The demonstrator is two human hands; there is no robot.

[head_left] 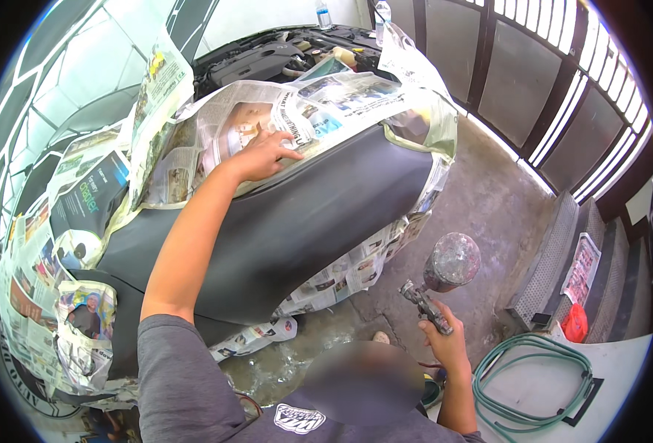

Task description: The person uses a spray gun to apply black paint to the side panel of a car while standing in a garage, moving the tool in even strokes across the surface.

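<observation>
My left hand (267, 155) rests with spread fingers on newspaper masking (326, 122) along the upper edge of a dark grey car panel (289, 229); it is open and holds nothing. Masking tape (404, 140) borders the paper at the panel’s corner. At the lower right, my right hand (444, 336) is closed on a metal spray gun (419, 299), held away from the panel, with a round, paint-stained cup (452, 262) at its upper end. More newspaper (35, 295) covers the car to the left and below the panel.
The engine bay (267, 59) is uncovered at the back, with plastic bottles (323, 16) behind it. Metal steps (533, 266) with a red bag (575, 321) stand at the right, below a slatted gate (503, 74). A coiled green hose (526, 343) lies at the lower right.
</observation>
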